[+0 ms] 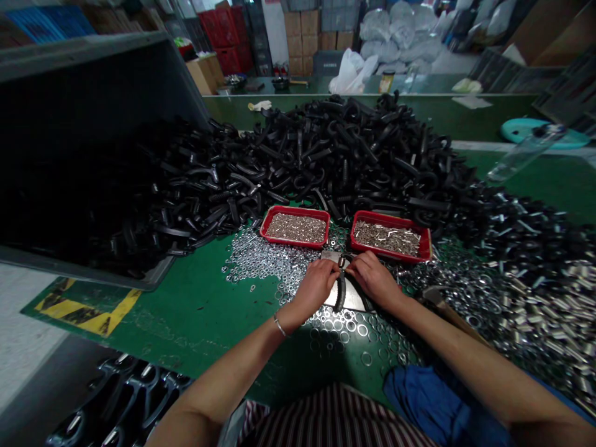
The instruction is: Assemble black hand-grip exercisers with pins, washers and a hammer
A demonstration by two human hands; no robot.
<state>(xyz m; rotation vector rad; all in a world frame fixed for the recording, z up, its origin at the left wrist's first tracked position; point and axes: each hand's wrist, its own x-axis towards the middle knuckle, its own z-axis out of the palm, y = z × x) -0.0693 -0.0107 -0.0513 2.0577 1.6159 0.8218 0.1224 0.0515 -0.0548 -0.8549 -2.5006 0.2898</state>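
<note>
In the head view, both forearms reach forward from the near side of the counter (200, 329), and the wrists converge so that the left hand (319, 282) and right hand (373, 278) nearly meet. The left hand's fingers are curled in, thumb and forefinger pinching the upper end of a curved black part (341, 294). The right hand's fingers bunch at the same end; whether they grip it or some small piece there, I cannot tell. The part lies between the hands, over a metal plate (352, 299).

Just beyond the hands stand a left red tray (267, 234) and a right red tray (426, 247), both holding small metal pieces. Behind them a heap of black parts (344, 143) blocks the way forward, spilling from a grey bin (158, 273) on the left. Small rings (256, 257) lie scattered around the plate; metal cylinders (559, 316) crowd the right side.

Green surface shows between the left forearm and the bin, reaching to the yellow-and-black tape (109, 316) at the counter's left corner. Blue cloth (423, 400) sits under the right forearm, near the striped clothing (335, 419).
</note>
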